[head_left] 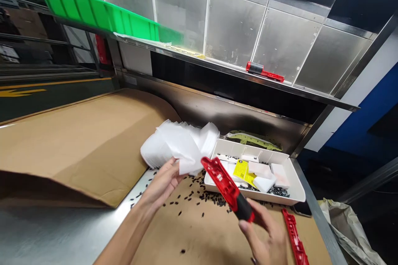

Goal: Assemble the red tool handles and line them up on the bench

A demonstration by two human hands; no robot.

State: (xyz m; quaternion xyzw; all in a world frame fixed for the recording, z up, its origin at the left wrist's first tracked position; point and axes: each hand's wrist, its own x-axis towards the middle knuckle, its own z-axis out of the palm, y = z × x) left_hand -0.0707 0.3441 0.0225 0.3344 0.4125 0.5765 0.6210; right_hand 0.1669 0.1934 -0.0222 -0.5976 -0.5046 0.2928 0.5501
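Note:
My right hand (264, 232) grips the black-sleeved lower end of a red plastic housing (222, 182). The part tilts up to the left, its open, ribbed side showing. My left hand (166, 182) is closed at the edge of a white foam sheet (188, 165), pinching its near corner; the thumb side is partly hidden. That sheet belongs to a loose pile of thin white foam sheets (164, 143) at the back of the bench. A second red plastic part (294, 236) lies on the cardboard to the right of my right hand.
Small black pieces (214, 198) lie scattered over the cardboard mat (168, 236). A white tray (298, 190) holds white blocks and a yellow label. A large cardboard box (77, 140) stands left. On the shelf are a green bin (93, 12) and another red part (264, 72).

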